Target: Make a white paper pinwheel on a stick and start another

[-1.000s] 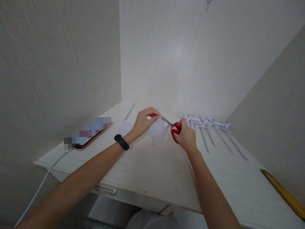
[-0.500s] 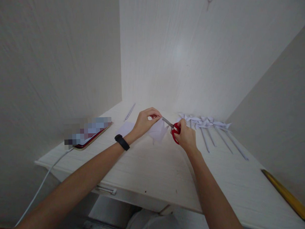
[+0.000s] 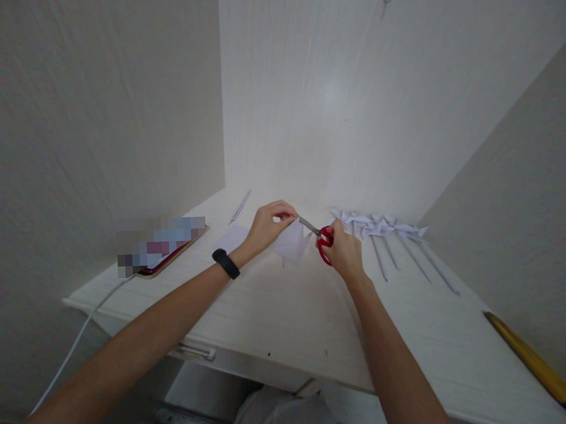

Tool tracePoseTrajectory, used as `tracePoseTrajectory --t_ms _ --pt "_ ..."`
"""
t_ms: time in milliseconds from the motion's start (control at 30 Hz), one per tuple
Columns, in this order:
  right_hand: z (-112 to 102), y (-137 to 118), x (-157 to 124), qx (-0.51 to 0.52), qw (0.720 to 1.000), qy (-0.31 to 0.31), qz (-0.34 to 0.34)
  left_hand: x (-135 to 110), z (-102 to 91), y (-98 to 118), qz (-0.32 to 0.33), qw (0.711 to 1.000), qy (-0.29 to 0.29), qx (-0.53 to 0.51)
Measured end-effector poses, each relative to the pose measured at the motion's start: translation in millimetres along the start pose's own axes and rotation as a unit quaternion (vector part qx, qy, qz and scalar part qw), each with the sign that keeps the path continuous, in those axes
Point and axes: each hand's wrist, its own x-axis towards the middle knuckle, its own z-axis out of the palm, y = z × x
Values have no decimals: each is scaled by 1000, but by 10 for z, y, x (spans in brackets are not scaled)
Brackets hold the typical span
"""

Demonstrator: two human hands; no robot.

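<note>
My left hand [image 3: 266, 225] pinches the top edge of a folded white paper [image 3: 293, 244] and holds it just above the white desk [image 3: 286, 311]. A black band is on that wrist. My right hand [image 3: 344, 252] grips red-handled scissors [image 3: 322, 240]. Their grey blades point up and left into the paper's upper edge, close to my left fingertips. The lower corner of the paper hangs down between the two hands.
Several white paper pinwheels [image 3: 386, 233] on paper sticks lie at the right back of the desk. A phone [image 3: 166, 248] with a white cable [image 3: 78, 340] lies at the left. A thin stick [image 3: 240, 206] lies near the back corner, a yellow ruler [image 3: 534, 364] at the right edge.
Almost nothing has moved. Both hands and the scissors keep their places at the paper, shifted only slightly.
</note>
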Motion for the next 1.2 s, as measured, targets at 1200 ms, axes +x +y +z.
tracePoseTrajectory --t_ms 1200 --pt "305 211 -6 51 985 -126 106 -56 36 -17 -56 996 -34 -69"
